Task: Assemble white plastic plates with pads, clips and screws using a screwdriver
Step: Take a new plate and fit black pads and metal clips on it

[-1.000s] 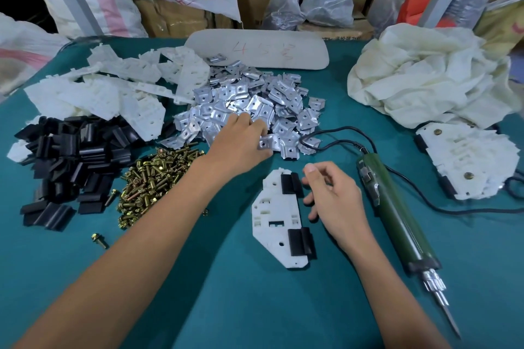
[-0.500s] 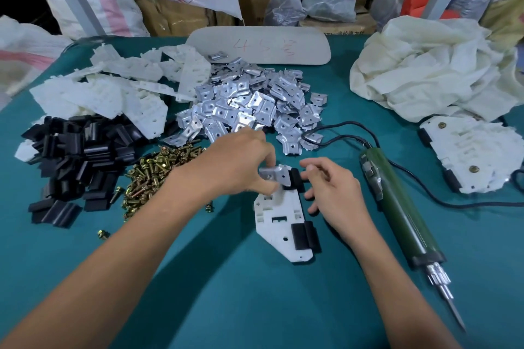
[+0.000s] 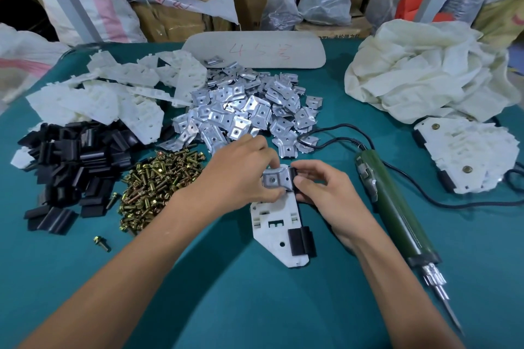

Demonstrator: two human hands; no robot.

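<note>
A white plastic plate (image 3: 279,228) lies flat on the green table (image 3: 255,306) in front of me, with a black pad (image 3: 301,241) on its near right edge. A metal clip (image 3: 276,181) sits over the plate's far end, against a second black pad. My left hand (image 3: 241,176) pinches the clip's left side. My right hand (image 3: 326,193) holds the clip's right edge and the pad there. The green electric screwdriver (image 3: 397,212) lies on the table to the right of my right hand, tip toward me.
Loose stock lies at the left and back: black pads (image 3: 73,161), brass screws (image 3: 158,181), metal clips (image 3: 246,110), white plates (image 3: 113,96). One stray screw (image 3: 102,243) lies apart. Finished plates (image 3: 467,156) and a white cloth (image 3: 425,73) are at right. The screwdriver's cable (image 3: 334,136) loops behind.
My left hand took a clip from the pile, carried it toward me and set it on the plate's far end. My right hand closed in on the clip's right edge.
</note>
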